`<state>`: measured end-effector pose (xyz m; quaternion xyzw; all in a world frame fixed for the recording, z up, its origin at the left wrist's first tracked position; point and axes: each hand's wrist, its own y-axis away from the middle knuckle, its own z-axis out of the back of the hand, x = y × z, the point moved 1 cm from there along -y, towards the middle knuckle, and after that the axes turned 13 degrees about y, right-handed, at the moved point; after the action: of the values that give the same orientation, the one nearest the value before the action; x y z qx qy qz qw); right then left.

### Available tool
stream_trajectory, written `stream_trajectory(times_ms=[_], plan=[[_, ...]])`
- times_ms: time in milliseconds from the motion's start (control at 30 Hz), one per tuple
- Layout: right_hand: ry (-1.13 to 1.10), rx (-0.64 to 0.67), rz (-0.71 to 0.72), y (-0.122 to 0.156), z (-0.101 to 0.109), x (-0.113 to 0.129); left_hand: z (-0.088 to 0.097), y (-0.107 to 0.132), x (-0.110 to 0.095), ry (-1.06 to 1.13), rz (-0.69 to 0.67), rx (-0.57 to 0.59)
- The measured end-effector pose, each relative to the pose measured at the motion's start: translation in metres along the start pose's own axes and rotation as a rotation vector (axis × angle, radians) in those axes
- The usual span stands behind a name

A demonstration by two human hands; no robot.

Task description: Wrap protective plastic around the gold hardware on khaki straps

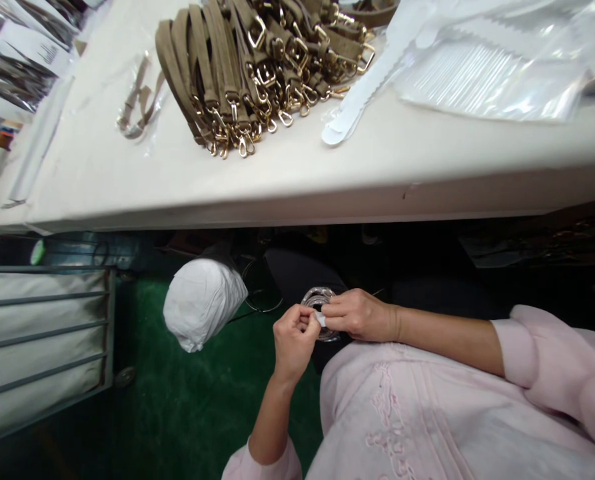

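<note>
Cream-coloured covering spreads over a long worktable (287,190) across the upper half of the view. Below it lies a dark green floor (202,407). At left stands a metal-barred cart (110,327) with pale cloth sides. On the table, a heap of olive-brown straps (212,60) with gold-toned clips and buckles sits near the middle; to its right are a clear plastic bag (492,80) and long white strips (350,120). A rounded bundle in white covering (204,303) is below the table's edge, left of the person's hands.

The person wears pale pink. Low in front of them, below the table edge, is a small shiny coil (307,295), ring-shaped, silvery and brownish; its material is too small to tell. The left hand (294,337) and right hand (360,315) meet over it, fingertips narrowed, pinching a tiny white tab (320,319) between them.
</note>
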<state>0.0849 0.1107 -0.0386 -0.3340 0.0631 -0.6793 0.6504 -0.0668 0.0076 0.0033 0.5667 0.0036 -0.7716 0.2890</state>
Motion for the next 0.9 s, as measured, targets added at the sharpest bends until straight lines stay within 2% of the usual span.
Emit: stream_trajectory(times_ms=[133, 300, 500, 667, 800, 900], plan=[[-0.028, 0.047, -0.006, 0.005, 0.007, -0.005, -0.001, -0.004, -0.001, 0.164, 0.108, 0.009], [-0.017, 0.011, -0.036, 0.013, 0.008, -0.007, -0.002, -0.008, -0.005, 0.284, 0.167, 0.011], [0.038, -0.059, -0.066, 0.012, 0.005, 0.000, -0.008, 0.004, -0.007, 0.206, 0.101, 0.025], [0.072, -0.078, 0.029, 0.008, 0.005, 0.004, -0.011, 0.011, -0.001, 0.099, 0.005, -0.016], [-0.021, -0.013, 0.063, 0.009, 0.005, 0.003, -0.009, 0.007, 0.007, 0.257, 0.071, -0.063], [-0.081, 0.014, 0.046, 0.012, 0.007, 0.001, -0.004, 0.003, 0.009, 0.427, 0.151, -0.048]])
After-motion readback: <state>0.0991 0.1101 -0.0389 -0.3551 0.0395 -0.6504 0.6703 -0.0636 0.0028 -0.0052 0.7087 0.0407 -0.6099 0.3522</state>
